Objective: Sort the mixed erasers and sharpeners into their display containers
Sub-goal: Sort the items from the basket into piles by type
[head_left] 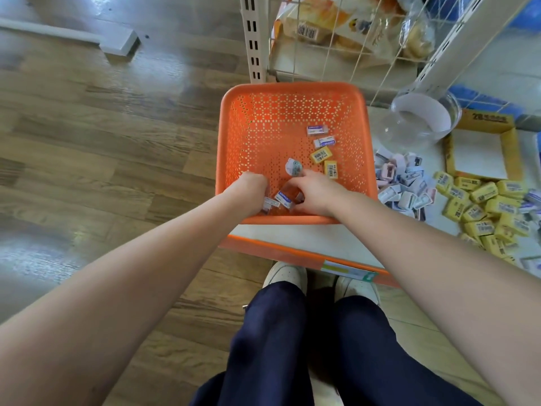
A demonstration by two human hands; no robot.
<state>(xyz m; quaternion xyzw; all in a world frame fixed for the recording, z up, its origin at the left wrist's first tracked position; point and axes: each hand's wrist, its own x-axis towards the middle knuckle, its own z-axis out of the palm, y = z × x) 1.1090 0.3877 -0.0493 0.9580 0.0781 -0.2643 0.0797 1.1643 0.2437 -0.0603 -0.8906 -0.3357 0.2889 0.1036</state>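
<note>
light: bright and even
glare: pale sheen on the wood floor, upper left
edges: wide-angle bending, shelf post leaning
focus: centre sharp, corners soft

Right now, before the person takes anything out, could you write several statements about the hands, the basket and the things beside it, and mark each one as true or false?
1. The left hand and the right hand both reach into the orange basket. True.
2. The yellow box is full of erasers. False: its white bottom is bare.
3. Two yellow erasers lie in the basket. True.
4. The yellow pile lies on the floor, left of the basket. False: it lies on the shelf, right of the basket.
</note>
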